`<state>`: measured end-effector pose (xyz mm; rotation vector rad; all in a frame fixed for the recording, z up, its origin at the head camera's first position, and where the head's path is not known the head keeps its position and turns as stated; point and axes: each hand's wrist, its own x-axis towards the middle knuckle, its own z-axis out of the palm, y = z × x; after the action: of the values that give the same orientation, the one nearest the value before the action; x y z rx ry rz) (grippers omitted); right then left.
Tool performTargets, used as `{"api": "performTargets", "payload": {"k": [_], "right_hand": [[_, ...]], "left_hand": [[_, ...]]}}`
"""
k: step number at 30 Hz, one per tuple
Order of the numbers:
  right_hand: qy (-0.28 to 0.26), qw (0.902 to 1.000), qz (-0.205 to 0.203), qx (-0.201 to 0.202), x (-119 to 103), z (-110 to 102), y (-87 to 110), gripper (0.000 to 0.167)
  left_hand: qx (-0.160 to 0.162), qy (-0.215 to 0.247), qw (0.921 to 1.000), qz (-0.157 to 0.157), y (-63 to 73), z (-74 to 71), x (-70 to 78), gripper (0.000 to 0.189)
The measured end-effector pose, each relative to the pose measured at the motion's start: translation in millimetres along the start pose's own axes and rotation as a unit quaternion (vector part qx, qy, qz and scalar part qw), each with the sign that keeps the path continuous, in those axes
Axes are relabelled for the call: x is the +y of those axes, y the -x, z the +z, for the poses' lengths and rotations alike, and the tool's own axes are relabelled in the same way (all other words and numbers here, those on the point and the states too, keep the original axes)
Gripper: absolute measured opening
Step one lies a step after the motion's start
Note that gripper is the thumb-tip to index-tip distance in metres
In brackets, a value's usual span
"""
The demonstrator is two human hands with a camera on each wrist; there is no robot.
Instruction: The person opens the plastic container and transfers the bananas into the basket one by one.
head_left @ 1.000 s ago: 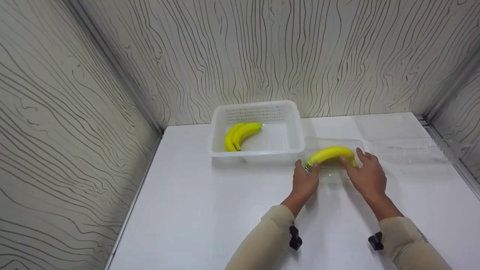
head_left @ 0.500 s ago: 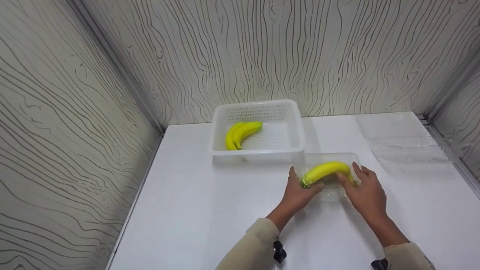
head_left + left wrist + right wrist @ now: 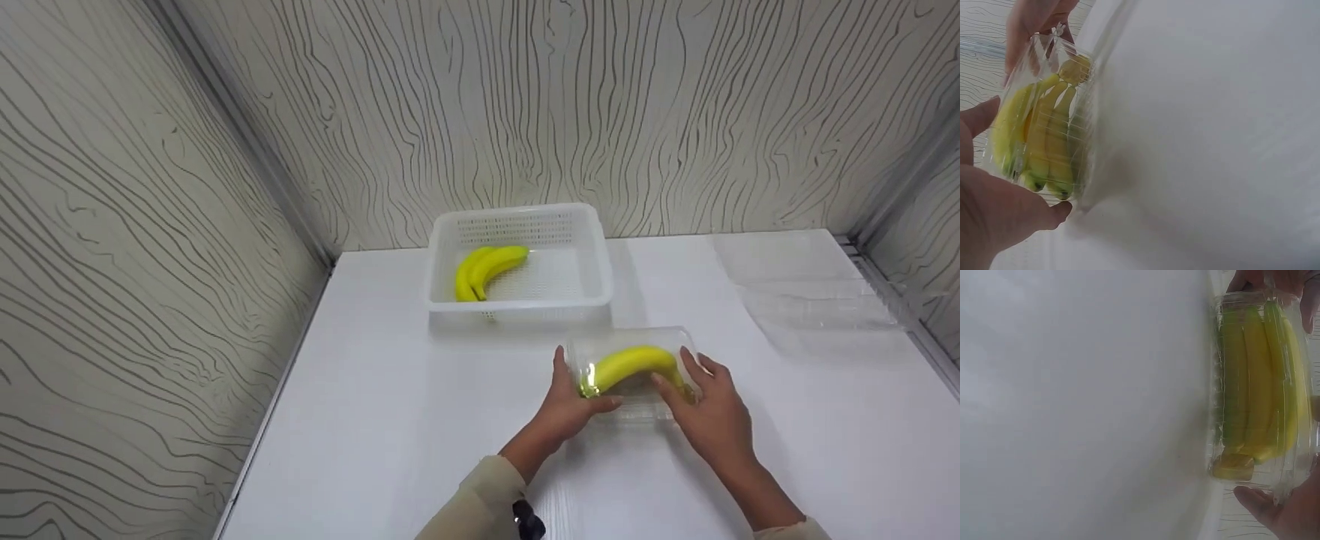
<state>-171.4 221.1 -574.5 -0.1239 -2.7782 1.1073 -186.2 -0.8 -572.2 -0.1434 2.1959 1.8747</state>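
Note:
A clear plastic clamshell box [image 3: 658, 339] with bananas [image 3: 637, 364] inside is between my two hands above the white table. My left hand [image 3: 566, 411] grips its left end, thumb along the near side and fingers at the far side. My right hand [image 3: 716, 420] holds the right end, its thumb over the top. In the left wrist view several bananas [image 3: 1041, 135] lie side by side behind the clear wall, stems towards the right hand [image 3: 1033, 25]. In the right wrist view the box [image 3: 1303, 467] has its lid over the bananas [image 3: 1258, 377].
A white plastic basket [image 3: 521, 306] with yellow bananas [image 3: 496, 264] stands behind the box, near the patterned back wall [image 3: 525, 112]. Transparent plastic sheets or containers [image 3: 817, 300] lie at the table's right back. A patterned wall [image 3: 135, 262] runs along the left.
Both hands have brought the box of bananas nearer and to the left, away from the basket's right side. The left hand's fingers have spread wider along its end. The basket has stayed in place.

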Motion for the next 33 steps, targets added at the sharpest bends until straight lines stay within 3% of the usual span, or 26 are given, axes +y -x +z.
{"api": "performTargets", "payload": {"k": [11,24,29,33], "right_hand": [[-0.01,0.9999,0.002,-0.009,-1,7,13.5,0.08],[-0.063,0.9967,0.017,-0.048,1,3,20.0,0.08],[-0.075,0.9944,0.034,-0.066,5,0,21.4,0.091],[-0.086,0.9883,0.057,-0.113,16,-5,22.4,0.106]], "left_hand": [[-0.023,0.0,0.9995,0.023,11.9,-16.6,-12.2,0.13],[-0.031,-0.019,0.9992,0.017,18.9,-25.2,-13.5,0.13],[-0.029,-0.026,0.9991,0.016,18.3,-25.5,-14.4,0.13],[-0.021,-0.035,0.999,0.021,18.0,-26.5,-14.3,0.131]]}}
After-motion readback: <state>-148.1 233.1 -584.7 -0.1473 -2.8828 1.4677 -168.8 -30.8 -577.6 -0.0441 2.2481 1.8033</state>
